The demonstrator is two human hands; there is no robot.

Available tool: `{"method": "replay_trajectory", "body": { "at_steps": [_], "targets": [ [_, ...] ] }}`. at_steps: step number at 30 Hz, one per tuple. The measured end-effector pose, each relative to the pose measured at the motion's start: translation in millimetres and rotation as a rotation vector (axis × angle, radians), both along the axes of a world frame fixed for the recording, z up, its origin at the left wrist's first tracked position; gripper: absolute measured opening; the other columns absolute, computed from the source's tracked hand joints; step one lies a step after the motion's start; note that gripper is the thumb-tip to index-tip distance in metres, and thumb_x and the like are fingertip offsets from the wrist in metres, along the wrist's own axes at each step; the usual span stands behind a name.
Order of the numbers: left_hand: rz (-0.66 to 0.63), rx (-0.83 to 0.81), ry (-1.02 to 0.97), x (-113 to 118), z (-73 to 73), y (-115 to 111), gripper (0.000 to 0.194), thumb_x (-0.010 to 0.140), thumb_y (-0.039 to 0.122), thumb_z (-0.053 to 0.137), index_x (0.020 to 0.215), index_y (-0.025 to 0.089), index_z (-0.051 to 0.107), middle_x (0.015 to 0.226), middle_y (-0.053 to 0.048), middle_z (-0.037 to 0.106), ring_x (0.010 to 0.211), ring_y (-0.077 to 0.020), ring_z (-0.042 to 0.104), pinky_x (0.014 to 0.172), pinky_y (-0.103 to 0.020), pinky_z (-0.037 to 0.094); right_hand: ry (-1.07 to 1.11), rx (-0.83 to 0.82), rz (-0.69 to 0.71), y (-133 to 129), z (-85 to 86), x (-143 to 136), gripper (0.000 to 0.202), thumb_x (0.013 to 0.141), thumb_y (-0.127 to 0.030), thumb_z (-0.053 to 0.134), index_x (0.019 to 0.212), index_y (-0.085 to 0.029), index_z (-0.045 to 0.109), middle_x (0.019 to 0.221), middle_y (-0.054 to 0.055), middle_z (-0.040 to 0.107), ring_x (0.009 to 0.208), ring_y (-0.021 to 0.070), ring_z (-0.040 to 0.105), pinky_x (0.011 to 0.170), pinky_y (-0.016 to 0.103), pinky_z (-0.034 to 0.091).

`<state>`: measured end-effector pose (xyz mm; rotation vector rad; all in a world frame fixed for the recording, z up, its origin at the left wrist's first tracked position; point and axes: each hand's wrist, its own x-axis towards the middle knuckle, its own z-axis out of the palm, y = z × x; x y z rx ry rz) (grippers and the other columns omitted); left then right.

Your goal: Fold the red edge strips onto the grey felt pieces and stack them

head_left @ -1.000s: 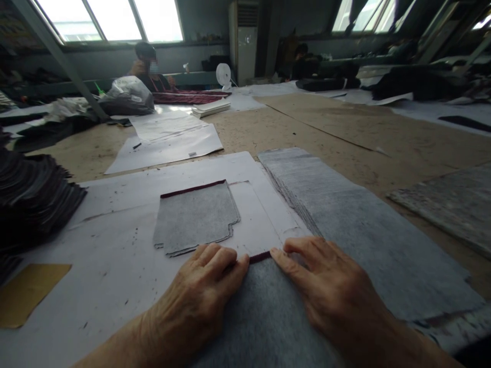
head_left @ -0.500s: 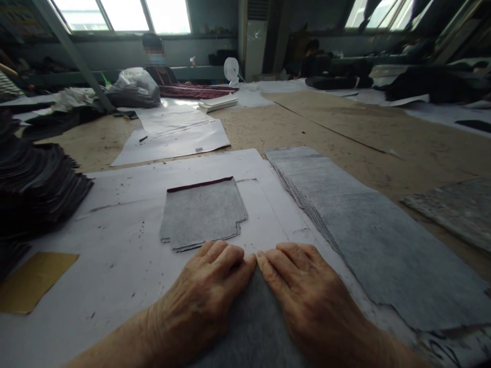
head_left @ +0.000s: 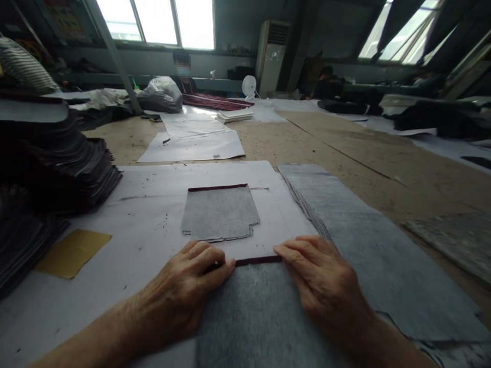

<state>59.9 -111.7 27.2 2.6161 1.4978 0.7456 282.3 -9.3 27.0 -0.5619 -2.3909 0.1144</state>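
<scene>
A grey fabric piece (head_left: 257, 312) lies in front of me, with a narrow dark red strip (head_left: 259, 260) along its far edge. At the left end of that strip, my left hand (head_left: 192, 291) pinches the edge with bent fingers. My right hand (head_left: 326, 286) presses its closed fingers on the right end. Just beyond them lies a smaller grey piece (head_left: 220, 212) with a dark red top edge and notched lower corners. Large grey sheets (head_left: 368, 245) are layered to the right of my right hand.
Tall stacks of dark fabric (head_left: 76, 168) stand at the left, near a tan card (head_left: 74, 253). White paper (head_left: 146, 220) covers the near tabletop. Farther back are loose papers (head_left: 192, 143), a plastic bag (head_left: 161, 94), a white fan (head_left: 249, 87) and two people.
My hands have moved apart along the far edge, uncovering the dark red strip between them. The camera view has shifted, so the surroundings sit farther right and lower.
</scene>
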Motion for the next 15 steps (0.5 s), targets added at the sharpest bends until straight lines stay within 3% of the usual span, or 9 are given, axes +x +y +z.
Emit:
{"method": "replay_trajectory", "body": {
  "at_steps": [7,11,15],
  "targets": [
    [0.011,-0.030,0.004,-1.8,-0.1,-1.3,0.042,0.076,0.005,0.040,0.116,0.013,0.047,0.095,-0.009,0.052,0.081,-0.0195,0.046,0.073,-0.037,0.043,-0.436,-0.440,-0.051,12.0,23.9,-40.0,0.010,0.080,-0.022,0.057,0.075,-0.018,0.063,0.079,0.003,0.061,0.077,0.0158,0.052,0.072,0.029,0.039],
    [0.003,-0.059,0.002,-3.8,-4.3,-1.2,0.046,0.074,0.006,0.042,0.119,0.014,0.044,0.096,-0.009,0.053,0.082,-0.0200,0.045,0.073,-0.038,0.042,-0.541,-0.529,-0.031,19.2,32.1,-50.3,0.011,0.076,-0.024,0.061,0.067,-0.018,0.059,0.069,-0.002,0.059,0.064,0.0112,0.052,0.057,0.022,0.037],
    [0.024,-0.063,-0.014,-4.5,-4.3,-2.2,0.049,0.074,0.007,0.042,0.122,0.013,0.041,0.098,-0.009,0.054,0.083,-0.0208,0.046,0.074,-0.040,0.041,-0.570,-0.487,-0.011,9.2,33.3,-49.0,0.014,0.076,-0.017,0.058,0.063,-0.016,0.054,0.070,0.000,0.057,0.066,0.0118,0.052,0.061,0.023,0.038]
  ]
}}
